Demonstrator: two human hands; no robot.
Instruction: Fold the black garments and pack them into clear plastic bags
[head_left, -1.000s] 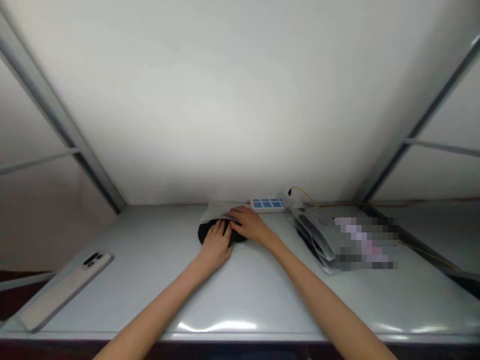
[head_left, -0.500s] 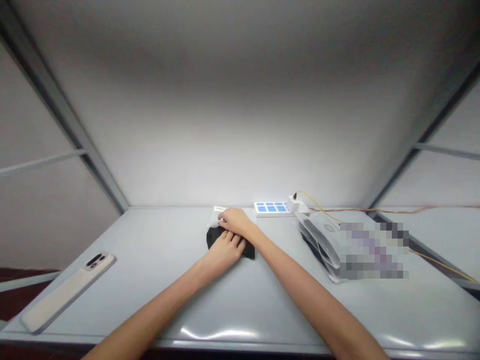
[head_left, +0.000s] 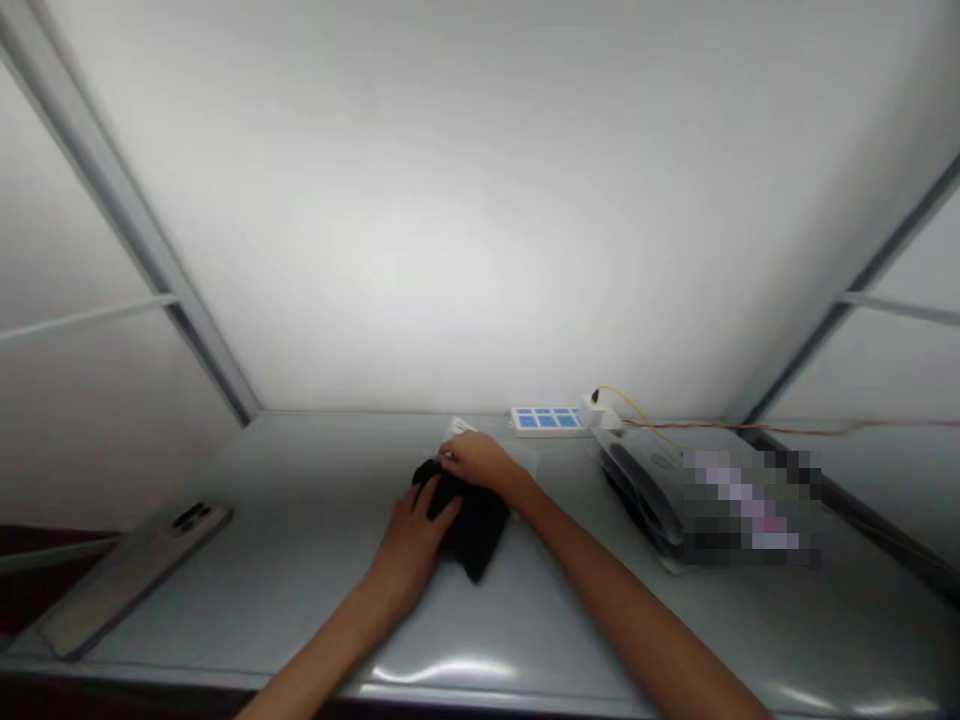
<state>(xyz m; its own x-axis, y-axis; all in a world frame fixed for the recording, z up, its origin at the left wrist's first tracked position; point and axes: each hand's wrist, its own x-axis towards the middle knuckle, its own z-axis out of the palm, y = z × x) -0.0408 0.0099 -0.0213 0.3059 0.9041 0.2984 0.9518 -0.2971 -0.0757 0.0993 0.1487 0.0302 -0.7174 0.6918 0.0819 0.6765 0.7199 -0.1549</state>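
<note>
A black cloth-like item (head_left: 478, 528) lies on the grey table (head_left: 300, 570) near the middle, with one corner pointing toward the front edge. On its left side rests my left hand (head_left: 415, 520), fingers spread over the black material. My right hand (head_left: 480, 462) is at the item's upper edge, its fingers curled in with the thumb side to the left; it appears to pinch the edge there. Behind and beneath my right hand, parts of a clear plastic bag with a white label (head_left: 458, 427) show.
A phone-like object (head_left: 135, 580) lies at the left. A white power strip (head_left: 550, 421) with a plug (head_left: 595, 410) and cables sits along the back wall. Packaged items in clear plastic (head_left: 649, 500) lie at the right, partly pixelated.
The black item is spread larger toward the front. My left hand has moved left and its fingers have opened out; my right hand has shifted slightly right and forward. The scene's lighting differs.
</note>
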